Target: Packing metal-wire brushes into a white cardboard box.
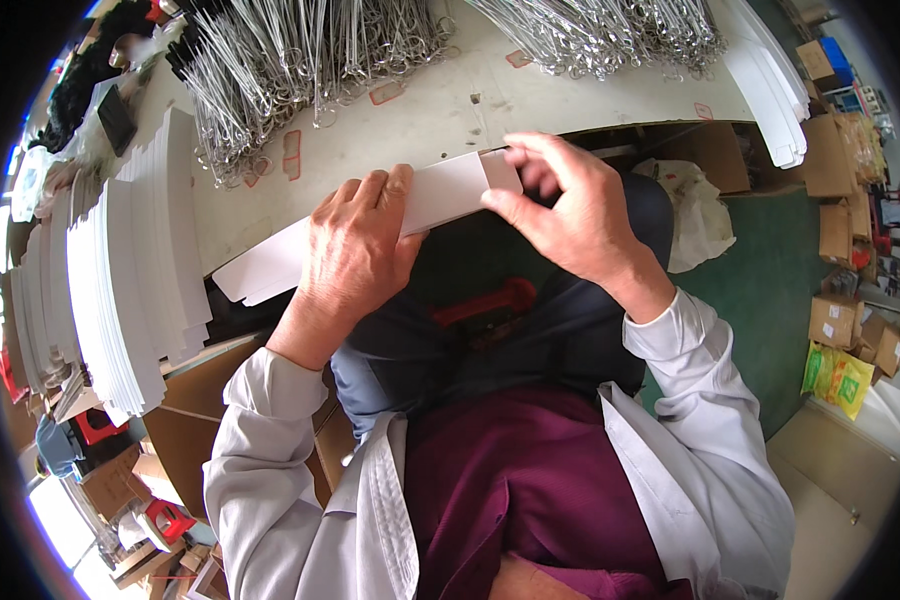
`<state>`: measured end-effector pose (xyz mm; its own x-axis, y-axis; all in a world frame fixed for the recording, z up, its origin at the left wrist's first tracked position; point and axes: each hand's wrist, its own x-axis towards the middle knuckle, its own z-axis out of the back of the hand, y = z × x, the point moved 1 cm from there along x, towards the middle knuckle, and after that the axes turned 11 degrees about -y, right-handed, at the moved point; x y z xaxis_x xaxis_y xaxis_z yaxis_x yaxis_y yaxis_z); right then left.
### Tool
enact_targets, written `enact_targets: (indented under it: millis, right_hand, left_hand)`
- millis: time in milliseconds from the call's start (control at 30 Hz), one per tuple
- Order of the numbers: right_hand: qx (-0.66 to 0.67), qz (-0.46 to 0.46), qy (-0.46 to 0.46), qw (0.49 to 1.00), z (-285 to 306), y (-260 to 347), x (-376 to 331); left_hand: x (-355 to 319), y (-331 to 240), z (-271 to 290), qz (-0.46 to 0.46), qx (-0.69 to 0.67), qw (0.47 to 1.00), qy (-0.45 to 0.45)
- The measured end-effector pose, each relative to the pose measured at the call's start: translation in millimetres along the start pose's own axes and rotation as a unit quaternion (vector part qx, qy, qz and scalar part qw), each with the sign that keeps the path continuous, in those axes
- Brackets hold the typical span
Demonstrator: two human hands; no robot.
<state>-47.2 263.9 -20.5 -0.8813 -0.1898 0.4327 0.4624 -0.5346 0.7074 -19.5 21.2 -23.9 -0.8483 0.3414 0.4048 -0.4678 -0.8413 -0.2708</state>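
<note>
A long, narrow white cardboard box (450, 192) lies slantwise along the near edge of the table, its left end flap sticking out. My left hand (358, 235) is wrapped over the middle of the box, fingers on top and thumb along the near side. At the box's right end, my right hand (570, 200) holds the end flap between the thumb below and curled fingers above. The fingertips of my right hand are partly hidden behind the flap.
Bundles of thin metal rods with looped ends (310, 60) lie at the back of the pale table (420, 120), with another pile (610, 40) to the right. Stacks of flat white cardboard (120, 280) stand at left, more (770, 100) at far right. A crumpled plastic bag (690, 215) hangs below the table.
</note>
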Motion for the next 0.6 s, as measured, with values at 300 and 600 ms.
enact_targets:
  millis: [300,600]
  right_hand:
    - [-0.190,0.243,0.109,0.945,-28,7,12]
    - [-0.167,0.237,0.116,0.950,-18,-5,27]
  left_hand:
    - [18,-8,-7,-0.020,-0.040,0.999,0.005]
    - [10,18,16,-0.003,-0.013,1.000,-0.005]
